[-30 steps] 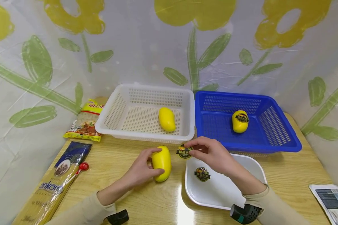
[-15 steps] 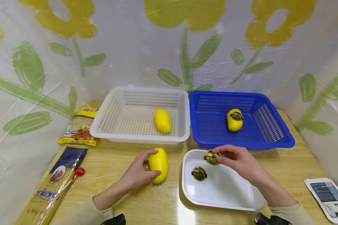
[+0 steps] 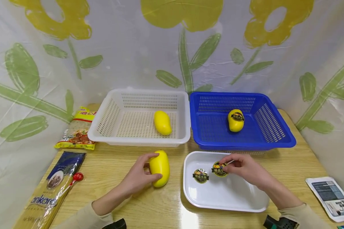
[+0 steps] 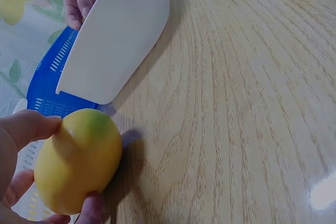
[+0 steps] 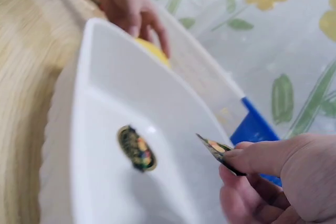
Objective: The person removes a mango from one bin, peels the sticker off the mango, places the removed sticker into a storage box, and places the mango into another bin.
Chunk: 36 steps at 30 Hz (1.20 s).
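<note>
My left hand (image 3: 139, 175) grips a yellow mango (image 3: 160, 168) on the wooden table, thumb and fingers on opposite sides. In the left wrist view the mango (image 4: 79, 161) shows a greenish patch near its top. Between thumb and fingertips, my right hand (image 3: 247, 170) pinches a round black-and-gold sticker (image 3: 218, 169) low over the white tray (image 3: 226, 200). A similar sticker (image 3: 200, 176) lies on the tray's left part. From the right wrist view, the pinched sticker (image 5: 216, 150) appears nearly edge-on, above the tray floor.
Behind stand a white basket (image 3: 140, 141) holding another mango (image 3: 162, 122) and a blue basket (image 3: 246, 146) holding a stickered mango (image 3: 234, 125). At left lie a food bag (image 3: 78, 128), a pasta pack (image 3: 51, 190) and a red lollipop (image 3: 78, 176). A white packet (image 3: 331, 197) lies at right.
My right hand has carried the pinched sticker from beside the mango rightward over the tray, then lower, near the other sticker. My left hand keeps its hold on the mango.
</note>
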Each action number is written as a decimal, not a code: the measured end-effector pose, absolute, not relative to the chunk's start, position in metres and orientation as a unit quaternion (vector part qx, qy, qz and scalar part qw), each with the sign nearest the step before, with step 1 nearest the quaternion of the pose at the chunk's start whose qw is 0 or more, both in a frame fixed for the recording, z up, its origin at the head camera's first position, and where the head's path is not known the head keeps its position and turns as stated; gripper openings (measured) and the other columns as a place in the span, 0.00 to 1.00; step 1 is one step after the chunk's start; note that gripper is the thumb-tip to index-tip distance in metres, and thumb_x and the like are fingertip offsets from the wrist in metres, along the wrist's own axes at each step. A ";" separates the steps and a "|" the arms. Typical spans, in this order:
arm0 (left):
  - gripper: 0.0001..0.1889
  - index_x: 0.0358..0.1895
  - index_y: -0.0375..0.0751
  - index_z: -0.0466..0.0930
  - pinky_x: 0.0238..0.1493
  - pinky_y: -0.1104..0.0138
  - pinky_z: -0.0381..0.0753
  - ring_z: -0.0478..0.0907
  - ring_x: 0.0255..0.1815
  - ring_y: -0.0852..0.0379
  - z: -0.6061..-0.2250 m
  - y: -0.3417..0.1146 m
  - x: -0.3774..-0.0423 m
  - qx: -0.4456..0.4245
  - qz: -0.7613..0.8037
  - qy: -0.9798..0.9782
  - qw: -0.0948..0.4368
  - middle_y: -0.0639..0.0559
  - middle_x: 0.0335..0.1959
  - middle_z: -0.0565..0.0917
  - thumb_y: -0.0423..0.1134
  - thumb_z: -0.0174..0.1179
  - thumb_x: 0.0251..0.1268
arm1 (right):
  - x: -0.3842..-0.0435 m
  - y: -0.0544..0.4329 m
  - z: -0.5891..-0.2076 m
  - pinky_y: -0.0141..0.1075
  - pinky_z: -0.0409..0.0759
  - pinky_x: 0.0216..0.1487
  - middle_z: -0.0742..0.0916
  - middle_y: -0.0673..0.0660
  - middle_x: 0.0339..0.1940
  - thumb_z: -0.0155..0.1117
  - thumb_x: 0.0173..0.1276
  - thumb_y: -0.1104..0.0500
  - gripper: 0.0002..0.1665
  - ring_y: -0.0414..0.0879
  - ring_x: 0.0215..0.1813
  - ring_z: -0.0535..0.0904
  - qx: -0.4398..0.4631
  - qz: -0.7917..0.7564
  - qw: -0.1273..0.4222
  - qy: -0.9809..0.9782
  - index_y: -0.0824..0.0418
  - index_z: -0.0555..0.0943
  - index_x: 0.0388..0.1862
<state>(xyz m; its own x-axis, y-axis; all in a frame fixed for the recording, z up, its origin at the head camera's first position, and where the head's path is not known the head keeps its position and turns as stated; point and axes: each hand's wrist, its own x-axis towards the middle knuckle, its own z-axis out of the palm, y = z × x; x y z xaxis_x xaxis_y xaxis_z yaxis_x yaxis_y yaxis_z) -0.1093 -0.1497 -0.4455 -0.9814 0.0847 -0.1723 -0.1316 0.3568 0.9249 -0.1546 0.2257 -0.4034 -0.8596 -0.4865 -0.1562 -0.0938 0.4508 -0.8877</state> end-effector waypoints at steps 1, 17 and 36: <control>0.36 0.65 0.48 0.71 0.41 0.61 0.82 0.76 0.48 0.46 -0.445 -0.150 -0.109 -0.014 0.567 0.818 0.096 0.40 0.65 0.64 0.33 0.74 0.50 | -0.155 0.225 -0.407 0.38 0.83 0.42 0.86 0.58 0.41 0.68 0.66 0.59 0.13 0.43 0.36 0.81 -0.172 -0.488 0.199 0.832 0.62 0.84 0.48; 0.35 0.65 0.49 0.71 0.41 0.61 0.82 0.77 0.47 0.46 -0.443 -0.150 -0.108 -0.021 0.578 0.809 0.103 0.40 0.65 0.64 0.33 0.74 0.51 | -0.158 0.219 -0.429 0.30 0.79 0.38 0.86 0.55 0.39 0.70 0.62 0.62 0.12 0.42 0.37 0.79 -0.182 -0.461 0.177 0.850 0.62 0.85 0.45; 0.35 0.65 0.48 0.71 0.40 0.61 0.83 0.77 0.48 0.45 -0.442 -0.151 -0.108 -0.020 0.579 0.808 0.107 0.39 0.68 0.62 0.32 0.74 0.50 | -0.163 0.223 -0.436 0.29 0.78 0.39 0.83 0.56 0.37 0.70 0.62 0.61 0.14 0.41 0.38 0.77 -0.195 -0.455 0.231 0.837 0.63 0.84 0.46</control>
